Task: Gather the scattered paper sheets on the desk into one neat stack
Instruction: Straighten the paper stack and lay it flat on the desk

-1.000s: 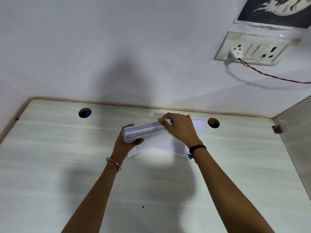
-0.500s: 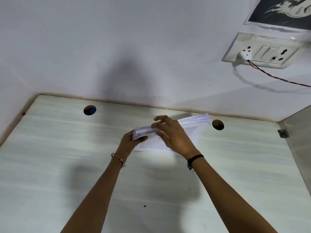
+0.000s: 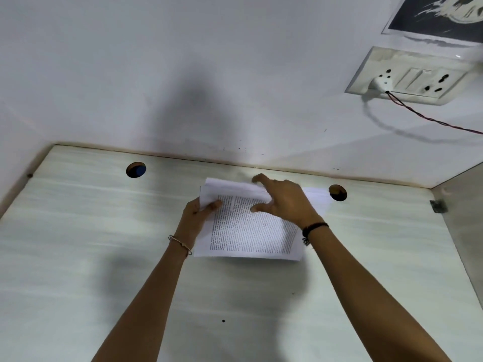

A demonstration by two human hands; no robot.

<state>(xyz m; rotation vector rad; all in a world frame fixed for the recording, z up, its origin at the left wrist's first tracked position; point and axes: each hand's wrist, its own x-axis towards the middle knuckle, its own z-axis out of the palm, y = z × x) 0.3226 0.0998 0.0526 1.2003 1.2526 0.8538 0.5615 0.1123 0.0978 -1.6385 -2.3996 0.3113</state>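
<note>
gripping the paper stack (image 3: 248,232) at its left edge, the left hand (image 3: 197,214) has its thumb laid on the top sheet and its fingers tucked out of sight beneath. the right hand (image 3: 286,202) grasps the far edge of the same stack, fingers arched over the back of the sheets and the thumb pressed onto the printed page. the stack lies toward the back of the bench (image 3: 78,257), about midway across, between two round holes. the left hole (image 3: 136,169) is well apart from it, and the right hole (image 3: 338,192) is just beside its far right corner. the top sheet faces up, covered in dense black print too small to read. along the far edge the sheets fan out a little and do not line up; whether that edge is lifted off the bench cannot be told.

a thin bangle (image 3: 180,244) circles the left wrist and a black band (image 3: 315,227) the right. on the white wall (image 3: 130,74), upper right, a switch plate (image 3: 418,74) holds a white plug (image 3: 379,82), from which a red and black wire (image 3: 431,118) runs off to the right. above it shows the corner of a dark picture (image 3: 439,17). a side panel (image 3: 465,231) closes the bench on the right, with a small metal bracket (image 3: 438,205) on it.
</note>
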